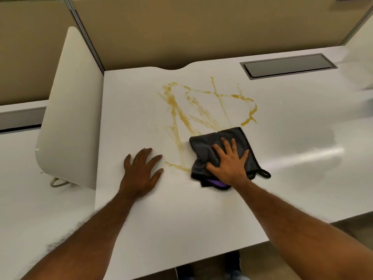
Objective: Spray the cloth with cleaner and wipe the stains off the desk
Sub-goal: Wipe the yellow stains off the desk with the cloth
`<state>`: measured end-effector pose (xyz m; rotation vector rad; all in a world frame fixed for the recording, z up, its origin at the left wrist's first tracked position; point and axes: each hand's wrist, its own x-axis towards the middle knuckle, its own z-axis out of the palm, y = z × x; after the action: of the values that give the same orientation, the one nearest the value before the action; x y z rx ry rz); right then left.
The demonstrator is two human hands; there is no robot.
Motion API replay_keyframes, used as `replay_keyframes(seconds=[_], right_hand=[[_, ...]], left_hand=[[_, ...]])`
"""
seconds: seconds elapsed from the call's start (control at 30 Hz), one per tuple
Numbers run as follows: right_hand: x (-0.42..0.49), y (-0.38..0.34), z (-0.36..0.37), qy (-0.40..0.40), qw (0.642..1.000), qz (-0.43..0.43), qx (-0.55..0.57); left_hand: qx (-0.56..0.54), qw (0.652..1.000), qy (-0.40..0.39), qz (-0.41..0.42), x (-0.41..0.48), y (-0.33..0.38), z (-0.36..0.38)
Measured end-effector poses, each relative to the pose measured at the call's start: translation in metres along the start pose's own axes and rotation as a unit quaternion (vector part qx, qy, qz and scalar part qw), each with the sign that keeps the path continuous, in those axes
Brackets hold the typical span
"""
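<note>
A dark grey cloth (240, 138) with a purple underside and a black loop lies crumpled on the white desk (181, 219). My right hand (229, 163) presses flat on it, fingers spread. Yellow-brown stains (193, 110) streak the desk above and left of the cloth, and one thin streak runs between my hands. My left hand (141, 170) rests palm down on the bare desk to the left, holding nothing. No spray bottle is in view.
A white curved divider panel (74, 110) stands at the left edge of the desk, with a cable loop at its base. A grey cable hatch (288, 65) is set into the desk at the back right. Tan partition walls close the back.
</note>
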<state>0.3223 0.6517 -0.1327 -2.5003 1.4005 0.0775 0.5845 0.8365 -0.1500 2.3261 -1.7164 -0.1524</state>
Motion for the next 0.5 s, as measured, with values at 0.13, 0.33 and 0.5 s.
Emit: replay_keyframes(seconds=[0.13,0.33,0.5], right_hand=[[-0.008,-0.034,0.012,0.001,0.999,0.014,-0.029],[-0.003,0.015,-0.006,0.000,0.997,-0.041,-0.069],[-0.001,-0.031,0.001,-0.014,0.999,0.016,-0.030]], left_hand=[[0.001,0.999,0.000,-0.055,-0.005,-0.003,0.005],[0.007,0.999,0.023,-0.048,0.003,0.000,0.002],[-0.001,0.999,0.029,-0.044,0.006,0.010,0.004]])
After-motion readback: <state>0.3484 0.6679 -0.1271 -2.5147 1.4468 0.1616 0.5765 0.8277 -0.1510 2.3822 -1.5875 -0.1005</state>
